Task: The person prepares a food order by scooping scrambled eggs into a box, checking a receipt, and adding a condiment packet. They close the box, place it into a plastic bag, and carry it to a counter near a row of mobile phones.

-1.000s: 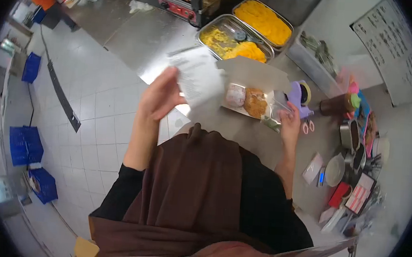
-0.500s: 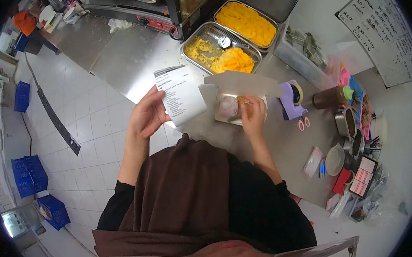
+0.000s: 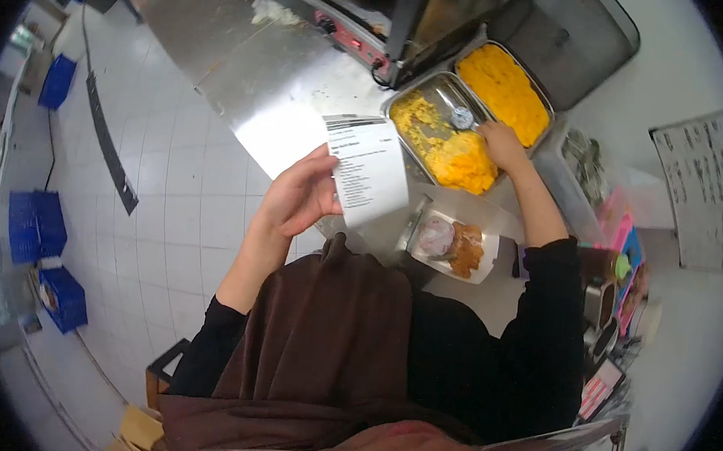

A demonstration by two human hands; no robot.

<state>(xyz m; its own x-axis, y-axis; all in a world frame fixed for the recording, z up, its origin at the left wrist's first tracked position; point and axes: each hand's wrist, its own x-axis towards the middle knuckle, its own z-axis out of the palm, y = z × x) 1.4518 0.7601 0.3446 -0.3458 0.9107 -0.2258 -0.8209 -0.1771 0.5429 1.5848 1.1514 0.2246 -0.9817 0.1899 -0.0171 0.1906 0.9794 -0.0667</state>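
Observation:
My left hand [image 3: 301, 189] pinches a small stack of printed paper slips [image 3: 372, 172], held up with the text facing me. My right hand [image 3: 504, 146] reaches over a steel tray [image 3: 407, 138] and its fingers are closed around the handle of a metal scoop [image 3: 462, 118]. Yellow, crumbly food [image 3: 466, 162] is heaped in that tray beside the scoop. Below my right forearm sits an open white paper box [image 3: 480, 271]. In it lie a pale round portion in clear wrap [image 3: 437, 237] and a brown fried piece [image 3: 466, 251].
A second tray of yellow food [image 3: 505, 93] stands behind the first. A glass-fronted warmer [image 3: 354, 36] is at the back. To the right are a clear plastic bin [image 3: 579, 169], a sauce bottle [image 3: 600, 265] and a whiteboard [image 3: 704, 182]. Blue baskets [image 3: 39, 224] rest at far left.
My right hand has left the fried piece in the box and moved up to the scoop in the tray. The left hand still holds the slips. The view has turned.

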